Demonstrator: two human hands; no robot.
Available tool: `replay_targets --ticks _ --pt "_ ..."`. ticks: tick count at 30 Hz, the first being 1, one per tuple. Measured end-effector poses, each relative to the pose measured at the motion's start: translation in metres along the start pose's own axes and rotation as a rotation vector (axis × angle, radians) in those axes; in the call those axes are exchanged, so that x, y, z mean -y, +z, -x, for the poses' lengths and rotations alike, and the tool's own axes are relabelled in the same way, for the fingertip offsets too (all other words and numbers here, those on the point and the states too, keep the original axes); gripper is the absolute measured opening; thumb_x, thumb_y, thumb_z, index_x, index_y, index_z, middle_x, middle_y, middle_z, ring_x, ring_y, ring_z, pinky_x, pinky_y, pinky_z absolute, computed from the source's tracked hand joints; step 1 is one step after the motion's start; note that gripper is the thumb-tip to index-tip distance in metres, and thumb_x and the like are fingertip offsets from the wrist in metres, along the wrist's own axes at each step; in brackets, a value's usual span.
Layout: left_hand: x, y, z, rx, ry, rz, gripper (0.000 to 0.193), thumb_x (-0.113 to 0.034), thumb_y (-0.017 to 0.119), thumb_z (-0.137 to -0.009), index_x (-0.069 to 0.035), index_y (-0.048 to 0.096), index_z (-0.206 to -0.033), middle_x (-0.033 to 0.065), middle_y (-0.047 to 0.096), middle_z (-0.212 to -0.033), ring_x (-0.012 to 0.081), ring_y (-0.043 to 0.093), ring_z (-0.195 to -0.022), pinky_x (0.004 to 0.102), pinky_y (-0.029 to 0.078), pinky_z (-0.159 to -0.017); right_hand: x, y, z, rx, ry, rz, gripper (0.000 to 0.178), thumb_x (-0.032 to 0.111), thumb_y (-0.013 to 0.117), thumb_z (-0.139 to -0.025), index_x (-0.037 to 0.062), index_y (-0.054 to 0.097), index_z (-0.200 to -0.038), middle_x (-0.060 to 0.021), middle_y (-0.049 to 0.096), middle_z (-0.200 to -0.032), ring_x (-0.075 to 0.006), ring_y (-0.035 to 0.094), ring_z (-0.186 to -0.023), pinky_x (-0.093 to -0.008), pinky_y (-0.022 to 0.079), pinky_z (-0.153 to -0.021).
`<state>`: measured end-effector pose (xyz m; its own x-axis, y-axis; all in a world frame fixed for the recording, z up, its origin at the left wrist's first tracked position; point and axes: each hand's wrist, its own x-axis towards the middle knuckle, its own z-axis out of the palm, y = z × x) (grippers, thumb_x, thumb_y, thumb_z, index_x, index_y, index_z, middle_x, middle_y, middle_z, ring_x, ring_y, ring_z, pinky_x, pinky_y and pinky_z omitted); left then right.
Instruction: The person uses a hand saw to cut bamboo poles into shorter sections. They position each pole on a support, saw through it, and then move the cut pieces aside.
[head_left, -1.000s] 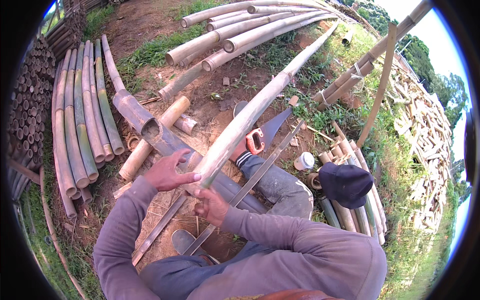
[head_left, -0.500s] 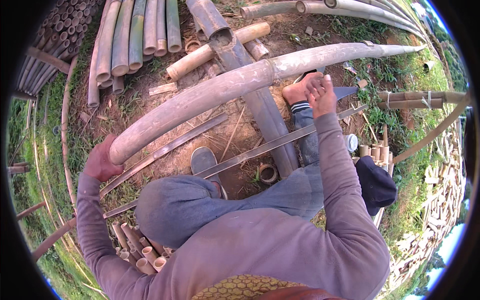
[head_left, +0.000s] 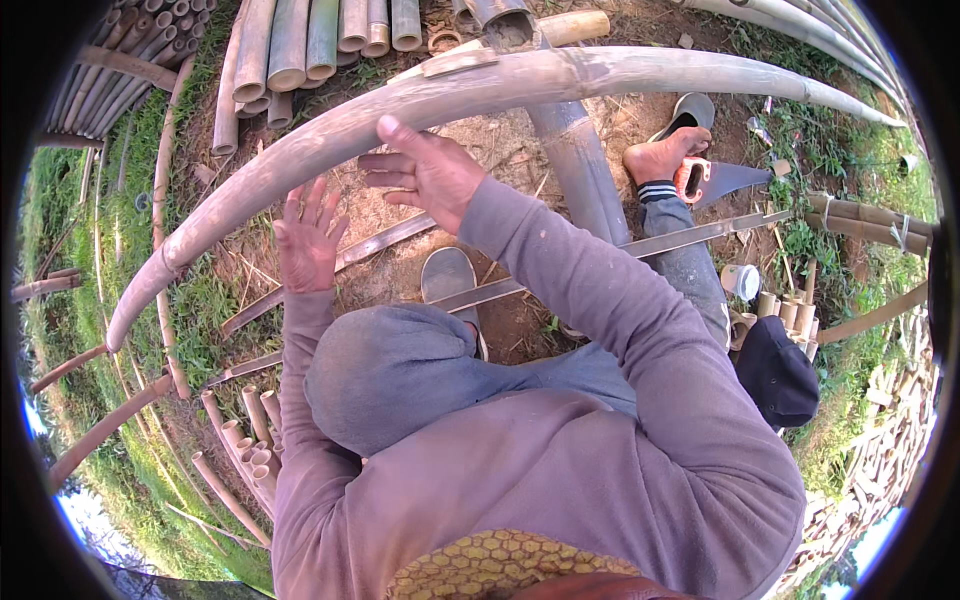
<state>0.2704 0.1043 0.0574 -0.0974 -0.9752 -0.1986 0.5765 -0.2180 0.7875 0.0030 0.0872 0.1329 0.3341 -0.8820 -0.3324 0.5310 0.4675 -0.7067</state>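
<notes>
Bamboo pole lies just beyond both hands, on the side away from the torso. Right hand nearer: thumb overlaps the pole's near edge; touch cannot be confirmed. Its fingers are loosely spread, pointing left, nothing grasped. Left hand sits farther left and closer in, fingers spread and aimed at the pole; also unclenched and holding nothing, contact unclear. Right forearm slants across to the left; left forearm runs nearly straight out. Pole axis: crosswise to the body, left end closer, right end farther off; curve judged partly lens bend. Pole passes over a dark bamboo log; support there cannot be told. Farther right: bare foot beside an orange-handled saw, then white tub, dark cap
</notes>
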Motion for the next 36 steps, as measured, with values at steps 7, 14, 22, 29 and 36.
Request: replay_targets --ticks 7,14,22,29,36 --pt "-0.075 -0.125 -0.103 -0.654 0.253 0.239 0.07 -0.053 0.084 -0.084 -0.013 0.062 -0.136 0.0134 0.068 -0.135 0.0381 0.063 -0.126 0.0661 0.05 -0.106 -0.049 -0.111 0.115 0.157 -0.201 1.722 0.073 0.055 0.079 -0.088 0.0093 0.06 -0.142 -0.0174 0.067 -0.134 -0.0357 0.06 -0.131 -0.0533 0.043 -0.113" --pt "-0.118 -0.234 -0.101 -1.043 0.273 0.183 0.07 -0.052 0.081 -0.086 -0.022 0.055 -0.143 0.0108 0.061 -0.142 0.0366 0.062 -0.125 0.0668 0.05 -0.1 -0.049 -0.212 0.224 0.059 -0.216 2.105 0.079 0.047 0.086 -0.079 0.0061 0.06 -0.143 -0.0112 0.064 -0.137 -0.0347 0.057 -0.129 -0.0547 0.04 -0.112" --pt "-0.058 -0.236 -0.064 -1.111 0.156 -0.647 0.081 -0.047 0.084 -0.084 -0.003 0.056 -0.145 0.0158 0.066 -0.138 0.0319 0.065 -0.122 0.0492 0.05 -0.1 -0.05 -0.235 0.189 0.105 -0.146 2.108 0.037 0.031 0.084 -0.082 0.0063 0.064 -0.102 -0.0141 0.062 -0.106 -0.0379 0.059 -0.108 -0.0545 0.046 -0.092" --pt "0.015 -0.138 0.133 -1.22 -0.058 -1.356 0.085 -0.047 0.083 -0.086 -0.012 0.047 -0.155 0.0184 0.054 -0.153 0.0346 0.043 -0.148 0.0545 0.025 -0.124 -0.023 -0.239 0.174 0.058 -0.517 2.082 0.032 0.015 0.08 -0.081 0.0056 0.059 -0.104 -0.0144 0.064 -0.092 -0.0399 0.064 -0.082 -0.0512 0.05 -0.073" --pt "0.018 -0.092 0.109 -1.293 0.284 0.002 0.119 -0.044 0.086 -0.084 -0.019 0.005 -0.167 0.0335 0.033 -0.157 0.0451 0.045 -0.141 0.057 0.037 -0.117 -0.021 -0.223 0.171 0.061 -0.737 1.969 0.029 0.028 0.071 -0.097 0.0055 0.062 -0.112 -0.0136 0.068 -0.101 -0.037 0.066 -0.09 -0.0492 0.049 -0.078"
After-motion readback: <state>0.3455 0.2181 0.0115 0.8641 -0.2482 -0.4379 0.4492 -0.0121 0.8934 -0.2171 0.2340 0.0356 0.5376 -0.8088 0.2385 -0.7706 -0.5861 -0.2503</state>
